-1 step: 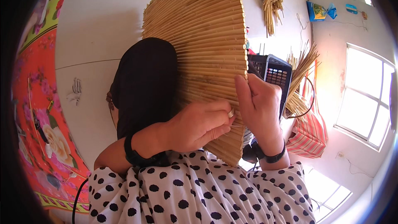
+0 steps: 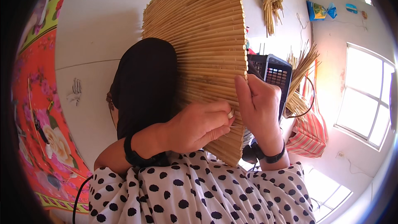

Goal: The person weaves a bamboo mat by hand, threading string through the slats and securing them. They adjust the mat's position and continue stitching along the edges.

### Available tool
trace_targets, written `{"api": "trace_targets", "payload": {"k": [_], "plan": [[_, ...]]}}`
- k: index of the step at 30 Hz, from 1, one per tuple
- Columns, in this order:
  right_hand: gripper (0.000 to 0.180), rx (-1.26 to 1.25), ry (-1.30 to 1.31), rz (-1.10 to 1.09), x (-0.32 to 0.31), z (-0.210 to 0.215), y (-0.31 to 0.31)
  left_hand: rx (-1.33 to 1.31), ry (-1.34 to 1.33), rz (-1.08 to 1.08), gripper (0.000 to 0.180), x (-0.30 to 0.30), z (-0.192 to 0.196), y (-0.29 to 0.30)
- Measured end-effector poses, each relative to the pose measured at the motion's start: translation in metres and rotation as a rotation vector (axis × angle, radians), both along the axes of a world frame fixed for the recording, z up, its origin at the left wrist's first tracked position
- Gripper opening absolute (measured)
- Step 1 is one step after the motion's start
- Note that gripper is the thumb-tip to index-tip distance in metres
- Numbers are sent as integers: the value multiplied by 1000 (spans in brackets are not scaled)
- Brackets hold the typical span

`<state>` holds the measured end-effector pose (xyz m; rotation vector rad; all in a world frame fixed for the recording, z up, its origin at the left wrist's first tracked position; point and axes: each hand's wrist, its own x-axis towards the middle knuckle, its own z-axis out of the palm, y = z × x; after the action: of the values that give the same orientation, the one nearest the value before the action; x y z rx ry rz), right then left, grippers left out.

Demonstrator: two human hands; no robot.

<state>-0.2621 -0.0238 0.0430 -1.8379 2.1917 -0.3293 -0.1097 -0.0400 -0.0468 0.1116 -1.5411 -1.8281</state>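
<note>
A mat of straw stalks [image 2: 207, 29], laid side by side in a tight row, stands tilted in front of me, its cut ends forming the right edge. My right hand [image 2: 261, 101] is closed around that edge, thumb on the near face, the other fingers mostly hidden behind. Against the mat's lower face, my left hand [image 2: 203, 125] is closed in a pinch. A thin needle [image 2: 234, 126] pokes out from between its thumb and forefinger, the tip close to the edge. A metal ring [image 2: 231, 113] circles one left finger.
My black-clad knee [image 2: 145, 83] is beside the mat. Behind it are a dark plastic basket [image 2: 277, 76], straw bundles [image 2: 300, 83] and a striped bag [image 2: 309, 141]. Another straw bundle [image 2: 271, 4] lies farther off. A red floral cloth [image 2: 45, 112] covers the left side; crumpled gloves [image 2: 75, 91] lie near it.
</note>
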Motion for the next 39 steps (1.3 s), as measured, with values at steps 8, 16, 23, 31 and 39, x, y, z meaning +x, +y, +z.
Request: {"api": "trace_targets", "payload": {"k": [8, 16, 23, 31, 39], "plan": [[31, 79, -28, -39, -2, 10, -12, -69, 34, 18, 11, -4, -6, -1], [33, -32, 106, 45, 0, 3, -15, -116, -5, 3, 10, -1, -5, -1], [33, -59, 71, -18, -8, -7, -9, -72, 33, 17, 10, -4, -6, 1], [24, -54, -139, -87, -9, 6, -20, -47, 55, 34, 12, -7, -7, 2], [33, -22, 2, 6, -6, 0, -35, -61, 22, -11, 12, 0, -5, 2]]}}
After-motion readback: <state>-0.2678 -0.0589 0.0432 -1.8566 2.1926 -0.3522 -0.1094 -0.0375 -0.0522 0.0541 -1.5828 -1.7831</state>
